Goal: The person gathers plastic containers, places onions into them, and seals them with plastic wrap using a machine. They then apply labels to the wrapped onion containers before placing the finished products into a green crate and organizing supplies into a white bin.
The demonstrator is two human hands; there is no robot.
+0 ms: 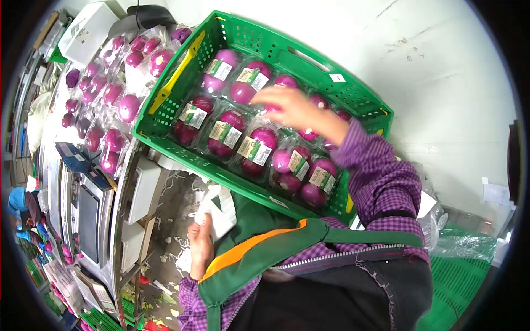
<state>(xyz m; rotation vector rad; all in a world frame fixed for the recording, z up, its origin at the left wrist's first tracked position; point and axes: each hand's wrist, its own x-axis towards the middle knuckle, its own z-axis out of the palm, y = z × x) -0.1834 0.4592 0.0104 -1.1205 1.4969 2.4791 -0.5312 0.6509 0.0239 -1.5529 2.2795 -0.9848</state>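
Observation:
A green crate (221, 179) holds two rows of clear-wrapped packs of purple onions, many with a green and white label (254, 150). Over the back row, my right hand (290, 107) is slightly blurred, fingers stretched out to the left above a pack, with no object visible in it. It partly hides the packs beneath, and whether it touches them cannot be made out. Below the crate's near side, my left hand (201, 245) is closed on a white strip of paper (221, 212), thumb on top.
More bagged onions (128, 108) lie on the table at left, beside a scale (91, 220) and a dark blue device (83, 163). A white box (88, 33) stands at the upper left. Paper scraps litter the floor (171, 220). Green crates (458, 281) with plastic film are at lower right.

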